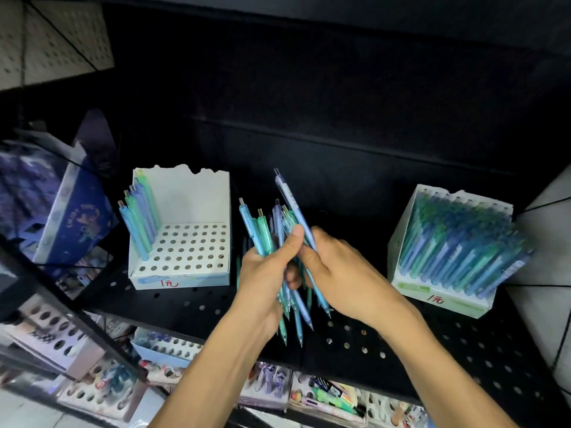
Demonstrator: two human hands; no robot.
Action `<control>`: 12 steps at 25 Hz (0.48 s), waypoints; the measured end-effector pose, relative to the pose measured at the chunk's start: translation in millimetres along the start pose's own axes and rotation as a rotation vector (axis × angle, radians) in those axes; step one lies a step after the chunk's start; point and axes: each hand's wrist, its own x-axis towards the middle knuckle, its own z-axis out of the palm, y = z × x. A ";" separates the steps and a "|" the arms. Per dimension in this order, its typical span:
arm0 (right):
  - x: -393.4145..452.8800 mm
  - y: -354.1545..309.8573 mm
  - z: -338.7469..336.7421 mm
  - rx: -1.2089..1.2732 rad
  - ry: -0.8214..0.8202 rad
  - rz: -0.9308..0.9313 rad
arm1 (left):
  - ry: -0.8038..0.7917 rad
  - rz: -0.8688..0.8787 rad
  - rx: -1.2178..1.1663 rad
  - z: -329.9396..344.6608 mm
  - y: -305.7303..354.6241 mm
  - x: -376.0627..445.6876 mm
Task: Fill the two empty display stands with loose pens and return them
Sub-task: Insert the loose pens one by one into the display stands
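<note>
Black perforated shelf across the middle, dark back panel behind. Blue boxed item with gold print leaning at the far left, behind a thin black wire. White pegboard in the upper left corner. Below the shelf edge, holed trays of mixed stationery, markers and coloured pens among them. White tiled surface along the right.

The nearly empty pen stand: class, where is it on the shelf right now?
In the head view, the nearly empty pen stand sits on the black perforated shelf, left of the left hand, with a few pens in its left holes.
</note>
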 end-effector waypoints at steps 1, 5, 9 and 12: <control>1.5 -1.2 0.7 0.093 -0.024 -0.023 | 0.002 0.000 -0.002 -3.4 3.0 -0.8; 11.8 -6.4 14.0 0.240 -0.065 -0.072 | 0.006 0.021 -0.040 -22.6 12.7 1.0; 16.8 -17.4 25.5 0.098 -0.045 -0.014 | 0.146 0.081 -0.121 -39.9 20.7 -0.2; 17.0 -25.0 27.4 -0.028 0.101 0.018 | 0.198 0.170 -0.092 -67.3 36.6 -6.7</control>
